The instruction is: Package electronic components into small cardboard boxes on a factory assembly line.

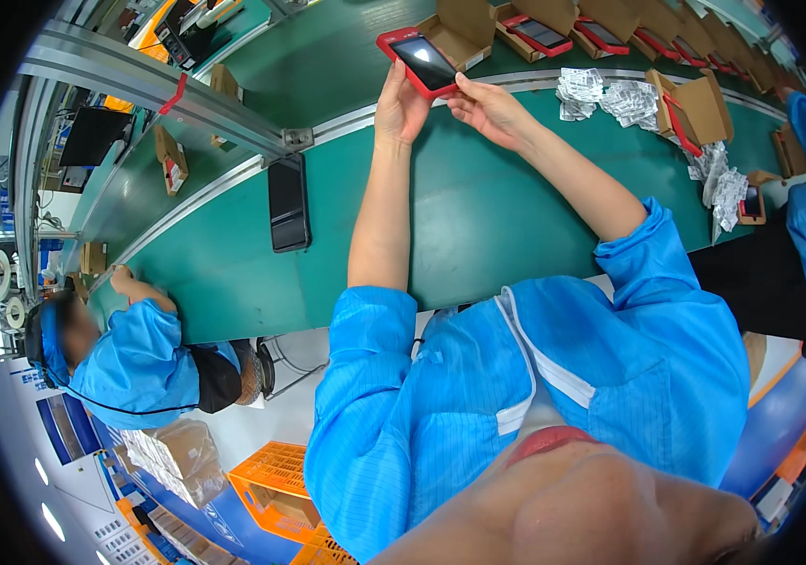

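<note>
The blue jacket (553, 358) of the wearer is nearest, its sleeves ending below bare forearms. Both forearms extend over the green workbench (478, 226). The left hand (405, 111) is closed on the lower left edge of a red handheld device (424, 66). The right hand (489, 107) grips the device's right end between thumb and fingers. The device is held above the bench, tilted, with its dark screen facing the wearer. A black phone-shaped unit (288, 202) lies on the bench, left of the forearms. Stacks of white printed leaflets (580, 92) are at the right, beside an open carton (709, 108). Beyond the metal rail (351, 120), further open cartons (506, 21) form a row; several contain red devices (539, 33). At the far left, a co-worker (139, 353) reaches toward the bench.
</note>
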Motion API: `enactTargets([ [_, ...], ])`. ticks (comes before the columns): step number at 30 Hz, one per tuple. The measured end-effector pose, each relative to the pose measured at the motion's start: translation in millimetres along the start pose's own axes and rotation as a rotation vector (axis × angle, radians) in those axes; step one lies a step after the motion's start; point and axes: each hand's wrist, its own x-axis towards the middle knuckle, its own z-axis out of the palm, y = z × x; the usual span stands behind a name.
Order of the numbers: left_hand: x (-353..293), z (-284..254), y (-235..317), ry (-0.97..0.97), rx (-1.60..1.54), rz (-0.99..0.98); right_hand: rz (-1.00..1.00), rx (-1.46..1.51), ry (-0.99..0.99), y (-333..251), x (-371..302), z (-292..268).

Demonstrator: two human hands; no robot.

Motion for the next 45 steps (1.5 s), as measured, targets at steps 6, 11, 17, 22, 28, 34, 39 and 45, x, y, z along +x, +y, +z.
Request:
enactTargets([
  [6,0.0,-11.3,-1.4,0.212,0.129,-0.043,-0.192,-0.061,0.242,-8.5,36.5,-27.0],
  [11,2.8,-12.3,0.3,0.317,0.183,0.014,-0.217,-0.076,0.447,-17.8,50.4,-51.6],
  [17,4.1,-43.9,8.6,0.582,0.751,0.272,-0.202,-0.906,0.090,35.8,3.1,-13.5],
  [22,14.6,-61.6,28.7,1.203,1.398,0.513,-0.891,-1.710,-0.286,48.0,-23.5,-0.5],
  [28,48.6,-117.9,98.5,1.494,1.431,0.209,-0.793,-1.646,-0.191,46.1,-23.3,-14.2],
  [34,44.8,-171.4,167.1,1.485,1.968,0.531,-0.817,-1.604,-0.270,47.9,-22.3,-2.1],
  [39,61.1,-134.7,124.9,1.043,2.071,0.540,-0.825,-1.599,-0.259,46.6,-20.9,-2.0],
  [45,47.8,-30.6,27.5,0.602,1.766,0.522,-0.660,-1.502,-0.234,49.0,-12.8,-8.8],
])
